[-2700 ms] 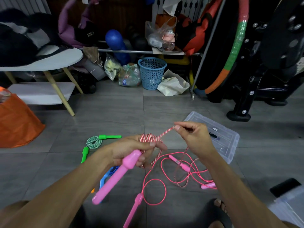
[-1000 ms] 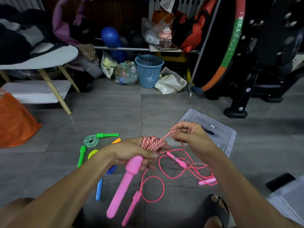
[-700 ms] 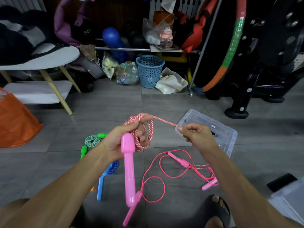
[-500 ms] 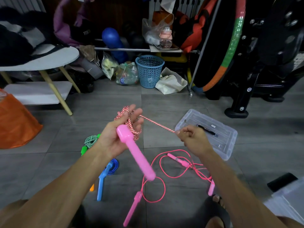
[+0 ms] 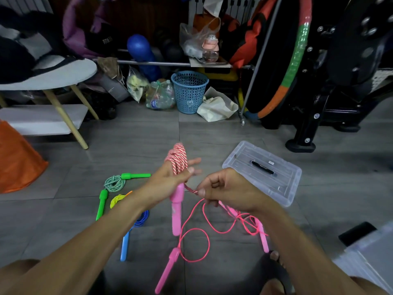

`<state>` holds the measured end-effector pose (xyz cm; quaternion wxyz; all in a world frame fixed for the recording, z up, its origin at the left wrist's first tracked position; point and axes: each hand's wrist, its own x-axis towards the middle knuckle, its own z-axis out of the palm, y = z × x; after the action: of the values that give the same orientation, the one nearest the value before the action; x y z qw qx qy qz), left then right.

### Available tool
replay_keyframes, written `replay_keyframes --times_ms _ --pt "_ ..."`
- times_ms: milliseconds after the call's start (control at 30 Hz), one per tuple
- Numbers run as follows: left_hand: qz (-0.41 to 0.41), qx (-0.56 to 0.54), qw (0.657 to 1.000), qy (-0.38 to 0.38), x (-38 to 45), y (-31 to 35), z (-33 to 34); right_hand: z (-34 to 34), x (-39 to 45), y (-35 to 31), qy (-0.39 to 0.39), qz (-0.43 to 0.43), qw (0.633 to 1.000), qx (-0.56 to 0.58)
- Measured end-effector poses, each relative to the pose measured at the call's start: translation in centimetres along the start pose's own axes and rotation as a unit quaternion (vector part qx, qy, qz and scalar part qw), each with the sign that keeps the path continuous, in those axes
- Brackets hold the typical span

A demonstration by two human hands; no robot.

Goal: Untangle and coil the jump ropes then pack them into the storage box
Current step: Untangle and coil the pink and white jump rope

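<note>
My left hand [image 5: 170, 177] holds a red-and-white striped jump rope [image 5: 179, 158], its coil wound around the fingers, its pink handle [image 5: 177, 211] hanging down from the palm. My right hand [image 5: 223, 188] pinches the same rope's free strand close to the left hand. Below on the floor lies a thin neon-pink jump rope [image 5: 195, 241] in loose loops with pink handles. A coiled green rope [image 5: 116, 184], a yellow rope [image 5: 118, 199] and a blue rope [image 5: 136, 226] lie at the left. The clear storage box [image 5: 282, 188] sits on the floor right of my hands.
A blue mesh basket [image 5: 189, 91], bags and bottles line the back wall. A white low table [image 5: 49, 79] and an orange bag [image 5: 14, 160] stand at left. Black exercise equipment [image 5: 319, 116] and a hoop stand at right. My sandalled foot [image 5: 274, 271] is at the bottom.
My right hand has moved in toward the left, shortening the taut strand. The left hand turned so the coil stands upright and the pink handle hangs straight down.
</note>
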<state>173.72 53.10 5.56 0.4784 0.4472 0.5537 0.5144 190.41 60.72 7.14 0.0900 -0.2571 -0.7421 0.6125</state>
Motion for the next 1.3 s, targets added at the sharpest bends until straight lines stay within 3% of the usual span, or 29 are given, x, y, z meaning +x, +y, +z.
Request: replay_keyframes --times_ms 100,167,267,500,633,800,1000,1133,1233,1300 --pt "0.002 0.236 0.972 -0.004 -0.2 -1.2 1.0 -0.6 -0.3 -0.2 0.006 -0.005 0.998 0.056" --pt "-0.027 0.259 0.965 -0.014 -0.6 -0.8 1.4 -1.3 -0.4 -0.5 0.041 -0.013 0.997 0.057" --pt "-0.050 0.163 0.983 -0.069 -1.1 0.2 1.6 -2.0 -0.5 -0.9 0.106 -0.041 0.991 0.065" --pt "-0.095 0.074 0.979 -0.163 -1.4 0.0 1.3 -2.7 0.0 -0.6 0.182 -0.075 0.978 0.072" --pt "-0.104 -0.078 0.978 -0.164 -1.6 0.4 0.5 -3.4 0.7 -0.1 0.262 -0.072 0.962 0.027" --pt "-0.064 -0.385 0.918 -0.062 -0.9 0.8 -1.1 -4.4 1.0 1.6 0.297 -0.018 0.955 -0.012" --pt "-0.044 -0.490 0.869 -0.057 -0.3 0.3 -2.3 -5.1 1.6 2.1 0.381 -0.008 0.925 0.008" --pt "-0.052 -0.510 0.858 0.040 0.1 0.6 -2.2 -4.4 1.8 2.7 0.340 0.000 0.940 -0.015" --pt "-0.044 -0.495 0.861 0.113 0.2 1.1 -2.2 -2.7 2.0 3.4 0.242 0.008 0.950 -0.199" --pt "-0.038 -0.474 0.872 0.120 0.2 1.2 -2.1 -1.2 2.0 3.3 0.161 -0.006 0.954 -0.253"
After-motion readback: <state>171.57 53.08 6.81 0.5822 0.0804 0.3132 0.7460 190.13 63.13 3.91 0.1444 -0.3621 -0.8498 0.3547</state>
